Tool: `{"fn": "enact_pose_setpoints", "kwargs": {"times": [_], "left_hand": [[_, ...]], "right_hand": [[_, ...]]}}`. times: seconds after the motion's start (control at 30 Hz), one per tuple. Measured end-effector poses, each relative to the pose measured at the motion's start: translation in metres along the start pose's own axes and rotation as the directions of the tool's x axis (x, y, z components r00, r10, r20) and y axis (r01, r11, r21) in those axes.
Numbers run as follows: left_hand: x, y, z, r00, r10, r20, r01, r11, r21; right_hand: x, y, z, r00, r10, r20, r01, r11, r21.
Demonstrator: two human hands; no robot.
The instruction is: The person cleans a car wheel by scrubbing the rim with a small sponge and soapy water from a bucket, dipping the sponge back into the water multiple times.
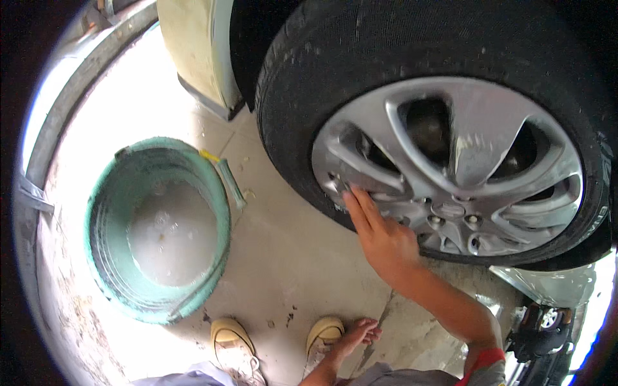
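Observation:
My right hand (386, 236) reaches to the lower left of a silver wheel rim (483, 116), fingers extended against the metal near its edge. Whether something thin lies under those fingertips, I cannot tell. Around the rim is a black tire (294, 106) with wet-looking streaks, mounted on a pale car. Low in the view my left hand (362, 333) hangs beside my right shoe, its fingers loosely curled and a little apart, with nothing seen in it. Several lug nuts (437, 220) surround the centre cap (449, 210).
A green bucket (101, 212) of cloudy, bubbly water stands on the tiled floor (275, 260) to the left. Next to it lies a brush-like tool with a green handle (231, 182) and a yellow part. Pale body panels (193, 53) flank the tire. My shoes (234, 337) are below.

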State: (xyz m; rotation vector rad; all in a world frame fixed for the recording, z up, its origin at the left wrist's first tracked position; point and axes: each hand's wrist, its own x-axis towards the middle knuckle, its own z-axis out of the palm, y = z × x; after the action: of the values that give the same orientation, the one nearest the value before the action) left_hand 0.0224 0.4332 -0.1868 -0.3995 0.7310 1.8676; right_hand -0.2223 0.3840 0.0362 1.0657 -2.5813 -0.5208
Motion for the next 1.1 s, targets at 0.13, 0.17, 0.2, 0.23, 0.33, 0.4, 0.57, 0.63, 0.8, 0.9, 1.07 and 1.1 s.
{"fn": "enact_pose_setpoints", "kwargs": {"times": [0.13,0.17,0.2,0.23,0.33,0.4,0.57,0.63,0.8,0.9,1.07,1.1], "left_hand": [[0.001,0.004,0.010,1.000,-0.011,0.008,0.011,1.000,0.006],[0.013,-0.010,0.005,0.999,0.021,0.040,-0.021,1.000,-0.014],[0.011,-0.011,0.005,0.999,0.001,0.051,0.000,1.000,-0.010],[0.010,-0.010,0.004,0.999,-0.018,0.044,0.020,0.999,-0.043],[0.000,0.009,0.000,1.000,0.025,-0.018,-0.025,0.999,-0.032],[-0.003,0.004,0.004,1.000,-0.003,-0.025,0.002,0.998,-0.067],[0.004,0.003,0.002,1.000,-0.014,0.010,0.015,0.999,-0.052],[0.000,-0.004,0.000,1.000,-0.015,0.003,0.015,0.999,-0.043],[-0.004,0.003,0.013,1.000,-0.028,-0.010,0.028,0.999,-0.033],[0.006,-0.001,0.001,1.000,0.023,0.022,-0.022,0.999,-0.038],[-0.001,0.002,0.005,0.999,-0.002,0.033,0.003,0.999,-0.036],[-0.002,-0.002,0.009,0.999,-0.013,0.033,0.014,0.999,-0.044]], "right_hand": [[-0.006,0.013,0.009,0.996,-0.083,-0.012,0.082,0.995,-0.055],[0.008,0.002,0.026,0.998,-0.034,-0.051,0.031,0.998,-0.046],[0.016,-0.005,0.034,0.995,0.021,-0.095,-0.025,0.999,-0.040],[0.007,-0.009,0.029,0.999,0.045,0.006,-0.045,0.999,-0.007],[-0.018,0.008,-0.004,0.995,0.040,-0.093,-0.040,0.999,0.011],[-0.031,0.033,-0.009,0.987,-0.019,-0.160,0.017,1.000,-0.012],[-0.014,0.031,0.018,0.987,-0.129,-0.097,0.117,0.986,-0.116],[-0.022,0.042,-0.001,0.975,-0.168,-0.145,0.146,0.977,-0.155],[-0.058,0.085,-0.024,0.944,-0.222,-0.245,0.165,0.959,-0.230],[-0.048,0.069,-0.005,0.943,-0.241,-0.228,0.191,0.956,-0.223],[-0.048,0.092,-0.037,0.916,-0.248,-0.315,0.186,0.959,-0.215],[-0.053,0.096,-0.037,0.908,-0.224,-0.354,0.159,0.966,-0.205]]}}
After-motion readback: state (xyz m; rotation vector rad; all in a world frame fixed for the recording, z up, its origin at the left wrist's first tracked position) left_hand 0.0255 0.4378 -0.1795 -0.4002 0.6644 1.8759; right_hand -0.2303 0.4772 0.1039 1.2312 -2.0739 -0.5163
